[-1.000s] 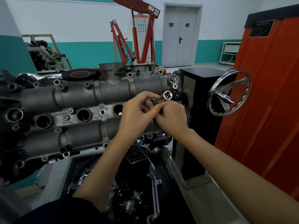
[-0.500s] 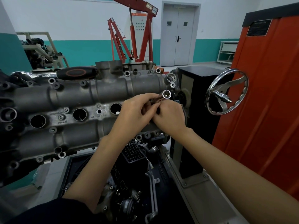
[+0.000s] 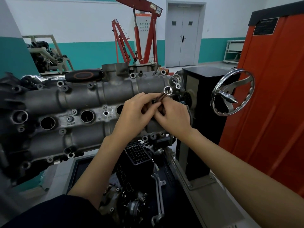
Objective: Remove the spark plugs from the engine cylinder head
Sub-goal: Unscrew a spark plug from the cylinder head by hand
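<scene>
- We have both hands up in front of the cylinder head (image 3: 79, 99), at its right end, close to the chrome handwheel (image 3: 232, 94).
- Our left hand (image 3: 134, 116) has its fingers curled round a slim dark shaft, and our right hand (image 3: 174, 119) pinches the same piece from the other side; both grips are clamped on it.
- At the top of that shaft sits a bright spark plug socket (image 3: 168, 90), open mouth facing us. Whether a plug sits inside it, we cannot tell.
- Three open plug wells (image 3: 87, 116) show along the middle of the head; the well nearest our hands is hidden behind them.
- A black-handled ratchet (image 3: 83, 76) lies on top of the head, well apart from our hands.
- The socket is hard, smooth steel: stiff, probably a little slick with oil, so we judge the shaft the better place to hold.
- Any plug, we expect, would be light, with brittle ceramic, so it should be taken by its metal body and lifted straight.
</scene>
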